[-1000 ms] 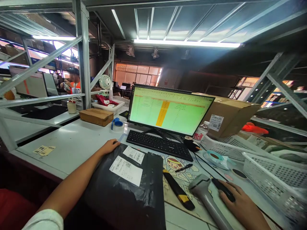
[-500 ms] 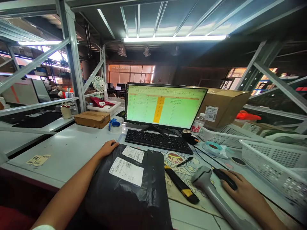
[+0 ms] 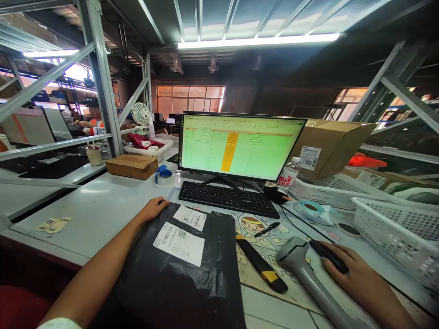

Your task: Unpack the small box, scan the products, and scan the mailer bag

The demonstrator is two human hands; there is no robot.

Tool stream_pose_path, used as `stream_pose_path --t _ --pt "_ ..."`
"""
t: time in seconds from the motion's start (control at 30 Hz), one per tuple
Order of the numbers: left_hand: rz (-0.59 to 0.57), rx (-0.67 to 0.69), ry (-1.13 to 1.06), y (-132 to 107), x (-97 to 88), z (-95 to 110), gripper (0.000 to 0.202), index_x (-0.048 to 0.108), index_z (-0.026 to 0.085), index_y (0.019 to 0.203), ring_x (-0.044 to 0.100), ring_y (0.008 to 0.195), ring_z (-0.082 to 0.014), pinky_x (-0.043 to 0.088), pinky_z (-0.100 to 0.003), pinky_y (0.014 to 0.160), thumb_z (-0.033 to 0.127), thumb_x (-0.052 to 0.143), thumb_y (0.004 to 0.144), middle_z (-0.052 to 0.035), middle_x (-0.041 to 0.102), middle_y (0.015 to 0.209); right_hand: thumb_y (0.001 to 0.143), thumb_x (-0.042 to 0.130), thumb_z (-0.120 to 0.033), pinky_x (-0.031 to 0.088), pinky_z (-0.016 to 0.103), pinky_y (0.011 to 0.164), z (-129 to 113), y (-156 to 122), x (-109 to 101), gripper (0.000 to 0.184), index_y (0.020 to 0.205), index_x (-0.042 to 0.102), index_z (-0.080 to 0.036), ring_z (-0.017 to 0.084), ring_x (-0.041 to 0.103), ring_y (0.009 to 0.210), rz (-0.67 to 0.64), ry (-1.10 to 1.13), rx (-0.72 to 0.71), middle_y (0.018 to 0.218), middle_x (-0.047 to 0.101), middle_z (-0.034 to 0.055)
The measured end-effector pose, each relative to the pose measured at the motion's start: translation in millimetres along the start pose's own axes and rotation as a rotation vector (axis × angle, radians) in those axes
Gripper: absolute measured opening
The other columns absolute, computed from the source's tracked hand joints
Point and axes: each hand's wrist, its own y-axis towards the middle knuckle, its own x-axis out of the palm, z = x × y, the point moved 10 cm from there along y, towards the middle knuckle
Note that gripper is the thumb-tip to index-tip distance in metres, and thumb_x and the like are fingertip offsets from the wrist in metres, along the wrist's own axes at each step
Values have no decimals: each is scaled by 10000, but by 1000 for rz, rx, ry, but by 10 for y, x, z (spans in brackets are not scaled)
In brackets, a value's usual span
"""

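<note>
My left hand (image 3: 153, 210) grips the top left corner of a black plastic mailer bag (image 3: 219, 256), fingers closed on its edge. Two white labels with printed codes, a large one (image 3: 180, 243) and a smaller one (image 3: 190, 217), are stuck to the bag. Over on the right, my right hand (image 3: 356, 269) is wrapped over a black computer mouse (image 3: 329, 257). Just left of the mouse lies a grey barcode scanner (image 3: 308, 274). Between scanner and bag rests a black and yellow utility knife (image 3: 261, 265), with a black pen (image 3: 267, 229) above it.
A monitor (image 3: 206, 146) showing a spreadsheet stands behind a black keyboard (image 3: 226, 199). White baskets (image 3: 394, 233) and a large carton (image 3: 336, 141) fill the right side. A small brown box (image 3: 132, 166) and blue tape (image 3: 165, 176) sit at the back left. A person (image 3: 92, 116) is farther off.
The camera view has shifted slightly, so the monitor and right-hand things sit a little farther right. Both hands keep their places on the bag and the mouse.
</note>
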Motion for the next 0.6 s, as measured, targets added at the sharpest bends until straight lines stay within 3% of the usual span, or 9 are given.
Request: stream_pose_path --t 0.1,0.2,0.6 --pt "-9 0 10 -5 -5 4 504 608 220 787 634 834 -264 464 -350 758 703 478 845 -56 701 827 889 351 -676 602 443 865 2 -14 58 665 1352 630 -288 304 708 1060 -86 46 38 1379 629 89" --pt "-13 -5 14 -7 -10 3 519 622 218 800 639 836 -266 471 -353 765 715 477 842 -58 704 835 877 337 -663 568 450 957 -9 -25 43 677 1345 628 -270 310 683 1128 -87 43 60 1386 614 101" --pt "-28 -22 8 -1 -1 -3 560 588 222 763 600 781 -248 441 -342 710 768 472 813 -40 664 782 948 330 -566 540 444 930 -94 -95 -74 629 1373 603 -191 306 652 1123 -94 7 127 1408 586 131"
